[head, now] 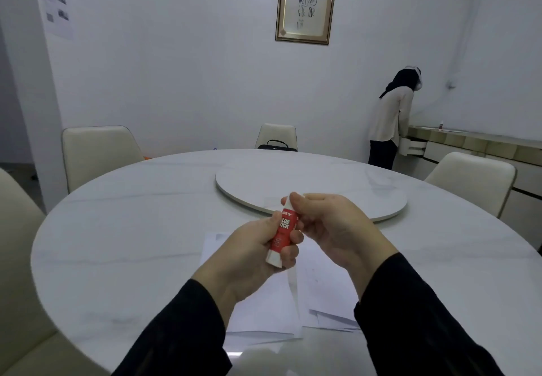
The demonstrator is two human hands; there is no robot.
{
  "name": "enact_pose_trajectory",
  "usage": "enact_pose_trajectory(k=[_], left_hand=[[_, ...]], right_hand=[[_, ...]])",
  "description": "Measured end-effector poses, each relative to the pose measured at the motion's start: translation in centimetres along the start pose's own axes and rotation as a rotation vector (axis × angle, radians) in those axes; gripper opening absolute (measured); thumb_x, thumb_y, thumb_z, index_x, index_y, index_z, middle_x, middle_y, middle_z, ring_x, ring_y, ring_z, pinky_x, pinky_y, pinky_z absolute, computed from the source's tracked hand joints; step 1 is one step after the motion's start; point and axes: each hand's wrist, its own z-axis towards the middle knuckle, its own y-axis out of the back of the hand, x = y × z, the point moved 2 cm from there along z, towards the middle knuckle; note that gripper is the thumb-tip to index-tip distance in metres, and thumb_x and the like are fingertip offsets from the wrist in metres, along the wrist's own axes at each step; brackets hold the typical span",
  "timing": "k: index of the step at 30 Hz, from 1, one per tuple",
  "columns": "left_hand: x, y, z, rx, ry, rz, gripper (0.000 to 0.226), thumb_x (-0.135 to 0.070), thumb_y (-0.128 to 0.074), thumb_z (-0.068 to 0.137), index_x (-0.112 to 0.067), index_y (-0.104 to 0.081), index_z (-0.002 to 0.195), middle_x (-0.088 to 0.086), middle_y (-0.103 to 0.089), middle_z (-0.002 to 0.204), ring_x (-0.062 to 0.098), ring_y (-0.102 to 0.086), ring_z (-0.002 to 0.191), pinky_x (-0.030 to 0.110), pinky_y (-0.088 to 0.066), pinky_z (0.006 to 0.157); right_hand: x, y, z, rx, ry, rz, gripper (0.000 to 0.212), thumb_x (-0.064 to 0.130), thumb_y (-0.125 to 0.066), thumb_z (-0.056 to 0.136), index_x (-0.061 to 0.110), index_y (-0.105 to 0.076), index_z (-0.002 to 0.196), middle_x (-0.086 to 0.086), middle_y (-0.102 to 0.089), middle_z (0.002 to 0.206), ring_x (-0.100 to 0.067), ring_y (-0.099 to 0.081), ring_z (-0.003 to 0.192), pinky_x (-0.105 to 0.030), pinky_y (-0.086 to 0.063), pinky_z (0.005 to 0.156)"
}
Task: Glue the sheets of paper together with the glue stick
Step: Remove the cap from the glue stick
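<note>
A red and white glue stick (pixel 282 233) is held upright above the table. My left hand (pixel 249 255) grips its red body near the bottom. My right hand (pixel 328 229) pinches its white cap at the top with thumb and fingers. Below both hands several white sheets of paper (pixel 264 308) lie overlapping on the round white marble table (pixel 123 243), partly hidden by my hands and dark sleeves.
A round white turntable (pixel 311 182) sits in the table's middle. Cream chairs (pixel 96 153) stand around the table, one holding a black bag (pixel 277 145). A person (pixel 391 120) stands at a sideboard (pixel 475 144) at the far right.
</note>
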Motion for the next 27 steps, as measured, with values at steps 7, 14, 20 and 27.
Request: enact_pose_trajectory(k=[7,14,20,27], left_hand=[[0.5,-0.7,0.5,-0.359,-0.283,0.719,0.035,-0.032,-0.032,0.1,-0.013,-0.06,0.092,-0.002,-0.059,0.076,0.011,-0.051,0.062,0.025,-0.045,0.064],[0.0,-0.6,0.5,-0.014,-0.068,0.107,0.036,-0.032,-0.034,0.1,-0.007,-0.057,0.086,0.0,-0.049,0.06,0.009,-0.041,0.046,0.019,-0.038,0.051],[0.7,-0.7,0.4,0.197,0.118,-0.464,0.033,-0.031,-0.045,0.089,-0.004,-0.059,0.077,-0.002,-0.042,0.056,0.006,-0.037,0.039,0.016,-0.032,0.042],[0.4,-0.9,0.9,-0.253,-0.238,0.557,0.037,-0.034,-0.032,0.1,-0.011,-0.057,0.087,-0.002,-0.051,0.067,0.01,-0.044,0.054,0.023,-0.039,0.056]], right_hand=[[-0.6,-0.4,-0.3,-0.264,0.111,-0.217,0.032,0.03,-0.078,0.074,-0.002,-0.072,0.074,-0.001,-0.06,0.06,-0.007,-0.051,0.052,-0.023,-0.041,0.062],[0.3,-0.2,-0.3,-0.075,0.057,-0.049,0.026,0.017,-0.067,0.084,0.004,-0.059,0.063,-0.004,-0.049,0.052,-0.013,-0.043,0.049,-0.023,-0.038,0.059],[0.3,-0.5,-0.4,0.029,0.044,0.087,0.023,0.016,-0.062,0.087,0.001,-0.061,0.069,-0.004,-0.047,0.051,-0.019,-0.044,0.053,-0.024,-0.044,0.057],[-0.5,0.3,-0.6,-0.184,0.172,-0.136,0.029,0.026,-0.072,0.08,-0.001,-0.07,0.071,0.003,-0.056,0.052,-0.006,-0.048,0.049,-0.025,-0.039,0.063]])
